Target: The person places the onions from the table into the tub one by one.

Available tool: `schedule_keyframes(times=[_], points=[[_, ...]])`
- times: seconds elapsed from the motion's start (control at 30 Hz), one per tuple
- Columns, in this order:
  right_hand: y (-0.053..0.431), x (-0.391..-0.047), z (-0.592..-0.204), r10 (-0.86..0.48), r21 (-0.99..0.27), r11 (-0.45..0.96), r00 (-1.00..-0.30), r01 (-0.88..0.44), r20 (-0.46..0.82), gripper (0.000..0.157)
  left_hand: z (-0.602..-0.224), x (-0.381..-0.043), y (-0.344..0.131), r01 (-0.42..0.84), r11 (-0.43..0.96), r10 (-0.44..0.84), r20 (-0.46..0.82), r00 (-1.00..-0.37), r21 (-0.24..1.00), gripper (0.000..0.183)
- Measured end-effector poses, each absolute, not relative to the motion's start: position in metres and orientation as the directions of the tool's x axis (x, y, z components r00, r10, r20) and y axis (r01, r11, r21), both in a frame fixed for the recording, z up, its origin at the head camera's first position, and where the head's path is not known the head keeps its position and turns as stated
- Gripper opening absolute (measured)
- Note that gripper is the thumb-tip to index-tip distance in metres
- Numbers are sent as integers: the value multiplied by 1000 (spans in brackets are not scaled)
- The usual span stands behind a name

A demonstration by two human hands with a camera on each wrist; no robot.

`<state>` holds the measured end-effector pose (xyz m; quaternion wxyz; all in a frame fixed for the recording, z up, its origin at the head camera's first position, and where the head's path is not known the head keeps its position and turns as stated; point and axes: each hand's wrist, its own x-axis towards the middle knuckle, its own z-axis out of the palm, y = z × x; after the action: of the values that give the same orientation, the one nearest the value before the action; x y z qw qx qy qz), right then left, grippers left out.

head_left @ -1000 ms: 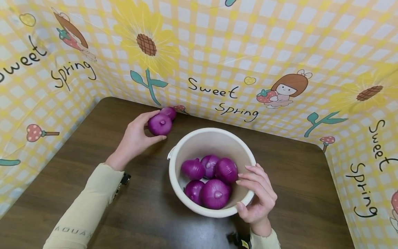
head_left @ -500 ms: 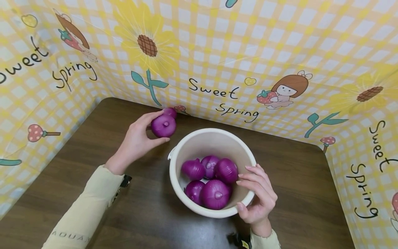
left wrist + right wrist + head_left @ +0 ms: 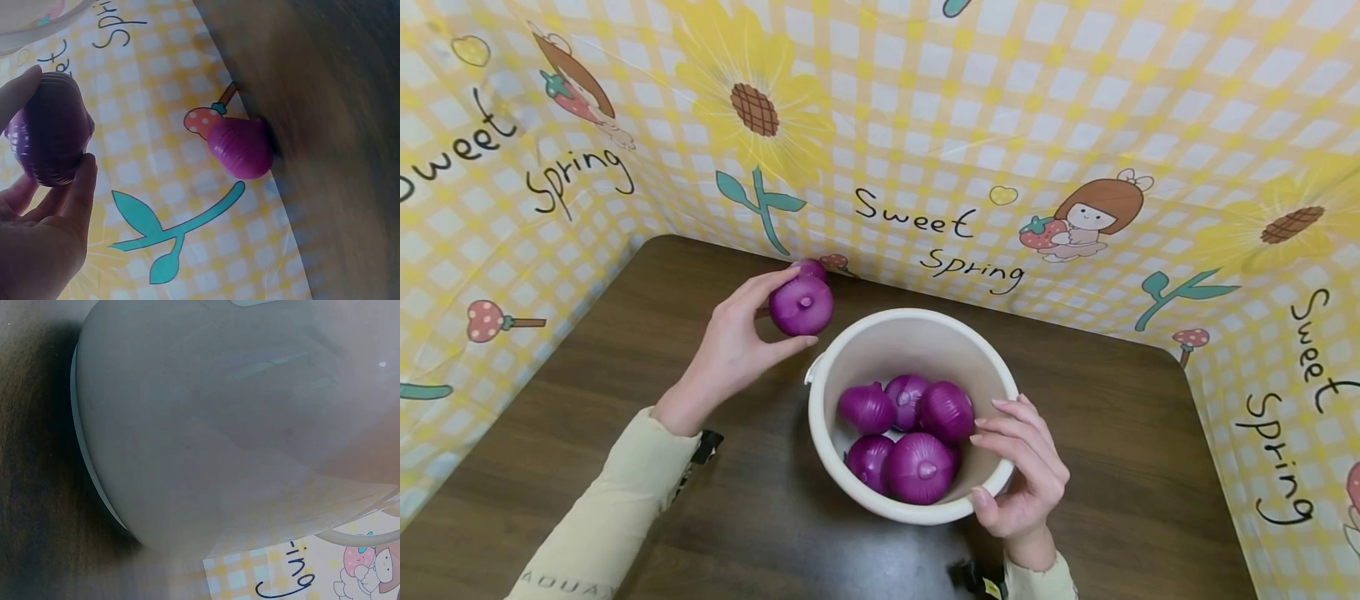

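My left hand (image 3: 730,342) holds a purple onion (image 3: 802,306) between thumb and fingers, left of the bucket. In the left wrist view, this held onion (image 3: 53,128) appears dark, with fingertips on its opposite sides. Partly hidden behind it in the head view is a second onion (image 3: 810,268), which the left wrist view shows whole as a loose onion (image 3: 240,147) on the table near the cloth. On the right, my right hand (image 3: 1026,467) grips the rim of a cream bucket (image 3: 910,342). Several onions (image 3: 923,468) lie inside. Only the bucket's outer wall (image 3: 206,431) shows up close in the right wrist view.
A dark wooden table (image 3: 760,517) lies beneath everything. Yellow checked cloth (image 3: 895,125) with printed flowers and lettering rises along the table's back and sides. The bucket's handle joint (image 3: 812,369) sticks out on its left side.
My left hand has moved slightly right with the onion, closer to the bucket, covering more of the onion behind. The right hand and the bucket have stayed put.
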<state>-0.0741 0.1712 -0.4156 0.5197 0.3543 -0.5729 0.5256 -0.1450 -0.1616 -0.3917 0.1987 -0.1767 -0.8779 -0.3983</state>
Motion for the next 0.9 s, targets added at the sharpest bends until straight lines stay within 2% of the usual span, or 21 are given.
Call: schedule_keyframes(times=[0.9], points=[[171,-74,-416,140,-234,195,-209,-953,968,51,-358,-119,-141,597,490,171,602,-780,635,88]])
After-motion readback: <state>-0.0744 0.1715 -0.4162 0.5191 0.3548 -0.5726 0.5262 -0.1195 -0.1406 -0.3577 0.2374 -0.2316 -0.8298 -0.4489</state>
